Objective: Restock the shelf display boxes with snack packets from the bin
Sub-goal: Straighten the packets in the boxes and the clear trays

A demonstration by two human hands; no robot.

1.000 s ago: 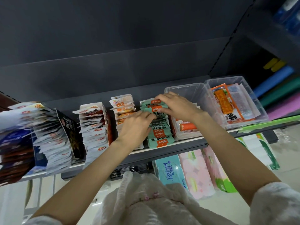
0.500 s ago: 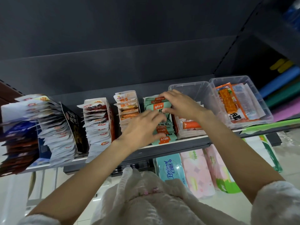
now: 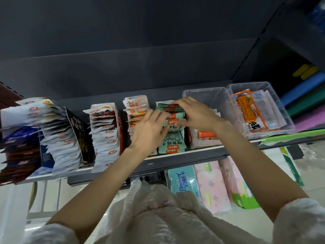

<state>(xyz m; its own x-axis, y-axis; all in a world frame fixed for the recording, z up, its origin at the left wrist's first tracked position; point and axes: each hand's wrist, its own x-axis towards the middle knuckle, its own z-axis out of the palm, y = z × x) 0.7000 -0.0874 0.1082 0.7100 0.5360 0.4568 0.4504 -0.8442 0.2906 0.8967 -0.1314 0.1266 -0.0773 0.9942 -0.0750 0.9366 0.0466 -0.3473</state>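
A row of green snack packets (image 3: 171, 144) with orange labels stands in a display box on the shelf (image 3: 175, 160). My left hand (image 3: 149, 131) lies on the left side of this row, its fingers curled around the middle packets. My right hand (image 3: 197, 115) reaches over the back of the row; its fingers pinch the rear packets and its thumb presses a middle one. Both hands hide the middle of the row. To the right stands a clear plastic bin (image 3: 202, 93) with orange packets (image 3: 205, 134) in it.
Left of the green row stand display boxes of orange-white packets (image 3: 136, 106), red-white packets (image 3: 105, 131) and silver packets (image 3: 59, 136). A second clear bin (image 3: 281, 106) at the right holds orange packets. Tissue packs (image 3: 182, 180) lie on the lower shelf. A dark shelf hangs overhead.
My left hand has moved right and back onto the green row. My right hand has closed in on the rear packets, so both hands now meet over the row.
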